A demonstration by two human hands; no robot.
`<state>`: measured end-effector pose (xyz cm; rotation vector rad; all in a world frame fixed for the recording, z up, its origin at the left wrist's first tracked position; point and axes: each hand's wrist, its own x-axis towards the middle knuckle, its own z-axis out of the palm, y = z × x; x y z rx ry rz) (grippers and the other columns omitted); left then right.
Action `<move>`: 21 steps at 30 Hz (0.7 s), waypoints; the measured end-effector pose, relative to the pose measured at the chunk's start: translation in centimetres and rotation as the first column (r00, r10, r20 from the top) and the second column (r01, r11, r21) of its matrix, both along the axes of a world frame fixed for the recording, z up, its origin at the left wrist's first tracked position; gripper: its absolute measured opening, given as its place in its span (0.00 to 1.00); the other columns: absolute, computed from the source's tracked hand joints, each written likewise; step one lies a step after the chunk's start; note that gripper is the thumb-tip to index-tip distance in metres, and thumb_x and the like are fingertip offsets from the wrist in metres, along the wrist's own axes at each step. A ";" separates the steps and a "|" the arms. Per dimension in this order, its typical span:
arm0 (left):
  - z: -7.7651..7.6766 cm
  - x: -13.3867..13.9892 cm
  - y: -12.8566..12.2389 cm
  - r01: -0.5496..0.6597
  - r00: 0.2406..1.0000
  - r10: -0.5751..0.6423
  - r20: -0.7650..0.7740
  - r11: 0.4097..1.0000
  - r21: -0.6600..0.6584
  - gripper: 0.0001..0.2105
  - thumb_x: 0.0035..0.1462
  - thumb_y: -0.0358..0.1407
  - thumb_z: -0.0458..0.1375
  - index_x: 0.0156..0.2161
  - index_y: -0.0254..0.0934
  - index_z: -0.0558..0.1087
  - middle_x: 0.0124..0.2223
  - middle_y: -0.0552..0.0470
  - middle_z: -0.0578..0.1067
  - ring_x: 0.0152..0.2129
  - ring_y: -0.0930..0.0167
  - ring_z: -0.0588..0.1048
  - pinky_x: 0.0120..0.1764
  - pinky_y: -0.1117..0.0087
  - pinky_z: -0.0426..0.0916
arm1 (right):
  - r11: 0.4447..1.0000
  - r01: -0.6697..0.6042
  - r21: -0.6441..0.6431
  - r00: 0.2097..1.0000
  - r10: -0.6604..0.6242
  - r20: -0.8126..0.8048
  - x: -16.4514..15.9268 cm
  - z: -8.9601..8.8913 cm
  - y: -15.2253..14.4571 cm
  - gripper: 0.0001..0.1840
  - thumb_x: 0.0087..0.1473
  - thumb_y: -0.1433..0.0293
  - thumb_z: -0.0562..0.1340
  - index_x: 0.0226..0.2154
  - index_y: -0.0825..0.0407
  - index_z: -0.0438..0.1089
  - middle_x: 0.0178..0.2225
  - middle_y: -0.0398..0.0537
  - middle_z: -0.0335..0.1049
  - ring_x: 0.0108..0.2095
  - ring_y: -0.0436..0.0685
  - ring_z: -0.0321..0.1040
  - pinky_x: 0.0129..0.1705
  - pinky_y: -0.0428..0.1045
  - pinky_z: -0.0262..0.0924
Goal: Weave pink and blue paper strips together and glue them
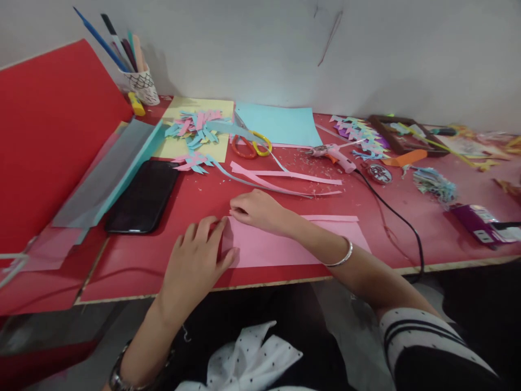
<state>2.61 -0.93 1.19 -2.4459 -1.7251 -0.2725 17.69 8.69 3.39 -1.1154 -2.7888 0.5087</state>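
Head view: The pink sheet (264, 247) lies close to the near edge of the counter (134, 260), partly beneath the right forearm; a narrow band, apparently folded, follows its far edge.
Left hand (195, 258): Fingers apart, at the sheet's left edge, thumb over the paper. Too little pressure here could let the sheet rotate.
Right hand (258, 209): Fingers together, apparently clamped on the far left corner. Uneven pull could skew the band or tear the corner.
Bangle (349, 251): Sits at the sheet's near edge, right side. A dragging wrist could crease the paper.
Glue gun (345, 161): Rests beyond the sheet's right half. Its heat cannot be judged; if hot, contact could burn.
Cord (391, 199): Runs to the near edge, right of the sheet. A snag by the right forearm could drag the gun onto the paper.
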 end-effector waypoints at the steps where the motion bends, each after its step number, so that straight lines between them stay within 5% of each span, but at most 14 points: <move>1: 0.0 0.0 0.0 0.001 1.000 -0.001 0.000 1.000 0.001 0.22 0.54 0.41 0.52 0.52 0.31 0.66 0.44 0.40 0.70 0.36 0.60 0.68 0.34 0.63 0.64 | 1.000 0.006 -0.003 1.000 -0.006 0.001 0.0 0.0 0.1 0.13 0.55 0.73 0.51 0.20 0.54 0.56 0.22 0.40 0.58 0.23 0.46 0.46 0.28 0.46 0.38; 7: 0.0 0.3 -0.2 0.019 1.000 -0.018 -0.019 0.999 0.046 0.21 0.53 0.37 0.52 0.51 0.28 0.66 0.44 0.40 0.70 0.36 0.61 0.68 0.35 0.63 0.64 | 0.999 0.041 -0.011 0.996 -0.041 -0.082 0.5 -0.4 0.4 0.12 0.53 0.73 0.51 0.19 0.53 0.54 0.21 0.40 0.58 0.23 0.46 0.46 0.28 0.46 0.38; 12: 0.4 1.1 -0.4 0.030 0.998 -0.024 -0.062 0.996 0.089 0.18 0.53 0.33 0.48 0.47 0.24 0.68 0.41 0.39 0.70 0.36 0.61 0.67 0.35 0.64 0.63 | 0.999 0.014 -0.043 0.987 -0.021 -0.162 0.9 -0.5 0.2 0.15 0.52 0.63 0.55 0.20 0.53 0.55 0.22 0.39 0.58 0.24 0.46 0.50 0.29 0.45 0.39; 21: 1.2 2.0 -0.3 -0.015 0.992 0.016 -0.123 1.000 0.009 0.21 0.52 0.30 0.46 0.52 0.28 0.64 0.37 0.42 0.70 0.35 0.62 0.68 0.33 0.64 0.63 | 1.000 -0.015 0.020 0.997 0.017 -0.077 1.0 -0.4 0.1 0.15 0.58 0.69 0.50 0.21 0.55 0.60 0.24 0.42 0.59 0.25 0.47 0.51 0.29 0.46 0.39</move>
